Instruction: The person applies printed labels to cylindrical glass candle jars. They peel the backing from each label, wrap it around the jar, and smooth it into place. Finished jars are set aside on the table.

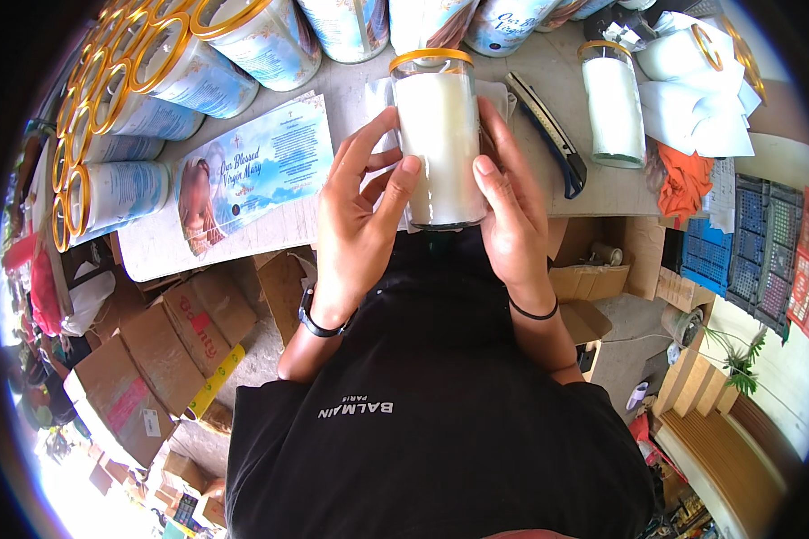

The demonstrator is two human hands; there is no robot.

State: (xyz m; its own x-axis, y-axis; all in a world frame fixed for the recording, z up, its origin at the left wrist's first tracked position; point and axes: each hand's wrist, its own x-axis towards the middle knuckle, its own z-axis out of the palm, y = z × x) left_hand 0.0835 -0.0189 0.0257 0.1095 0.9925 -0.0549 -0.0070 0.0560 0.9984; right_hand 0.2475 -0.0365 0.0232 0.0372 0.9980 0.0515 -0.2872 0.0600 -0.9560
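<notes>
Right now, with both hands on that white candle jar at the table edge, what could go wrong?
1. The white candle jar lies at the table edge, held by the left hand and right hand; a slip could send the glass down toward the cardboard boxes.
2. The utility knife lies just past the right hand; a careless reach may catch it.
3. The sheet under the jar could crease.

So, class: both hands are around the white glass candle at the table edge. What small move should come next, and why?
Probably smooth the label around the candle: left hand and right hand grip its sides, with paper showing behind the glass.
</notes>
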